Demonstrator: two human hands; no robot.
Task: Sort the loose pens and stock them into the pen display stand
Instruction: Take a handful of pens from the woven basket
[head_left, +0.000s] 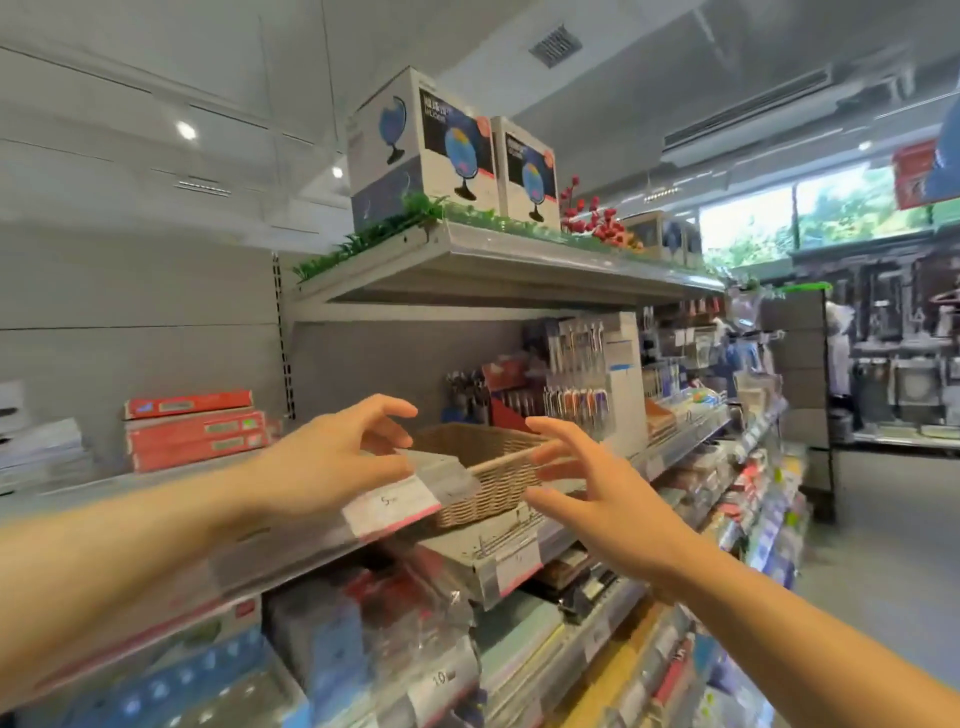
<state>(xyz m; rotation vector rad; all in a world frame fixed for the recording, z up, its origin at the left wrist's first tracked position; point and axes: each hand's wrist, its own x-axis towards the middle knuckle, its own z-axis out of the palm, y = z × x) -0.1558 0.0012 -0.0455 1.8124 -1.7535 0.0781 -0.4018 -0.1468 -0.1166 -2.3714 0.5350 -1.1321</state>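
A woven wicker basket (488, 457) sits on the middle shelf (457, 545) in front of me; its contents are hidden by its rim. My left hand (332, 457) hovers at its left side, fingers spread, holding nothing. My right hand (597, 493) reaches toward its right side, fingers also spread and empty. Behind the basket to the right stands a white pen display stand (597, 379) with rows of pens in it. A smaller red rack of dark pens (478, 395) stands just left of the stand.
Red flat boxes (192, 431) are stacked on the shelf at left. Globe boxes (426, 145) and fake greenery line the top shelf. Lower shelves hold packaged stationery. Price tags (389, 506) hang on the shelf edge. The aisle floor opens at right.
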